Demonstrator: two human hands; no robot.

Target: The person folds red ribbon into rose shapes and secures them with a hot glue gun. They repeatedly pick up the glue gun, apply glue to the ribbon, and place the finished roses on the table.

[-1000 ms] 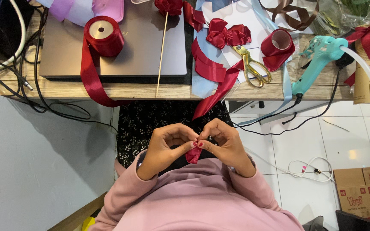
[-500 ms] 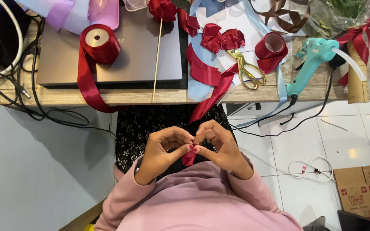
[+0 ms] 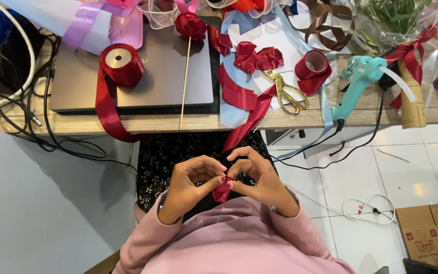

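Note:
Over my lap, my left hand (image 3: 191, 185) and my right hand (image 3: 258, 177) meet fingertip to fingertip, pinching a small folded piece of dark red ribbon (image 3: 222, 192) between thumbs and forefingers. The piece hangs just below the fingers, close to my pink sleeves. A long dark red ribbon strip (image 3: 244, 124) trails off the wooden table (image 3: 198, 122) toward my hands; I cannot tell whether it joins the held piece.
On the table lie a closed grey laptop (image 3: 163, 76), a red ribbon roll (image 3: 121, 63) with a hanging tail, a ribbon rose on a thin stick (image 3: 189, 30), gold scissors (image 3: 286, 90), a smaller ribbon roll (image 3: 314, 68), a teal glue gun (image 3: 358, 81) and cables. A cardboard box (image 3: 429, 233) stands on the tiled floor.
Both hands have stayed together on the ribbon piece, with small finger shifts. The view has drifted, so the table sits slightly lower in the frame.

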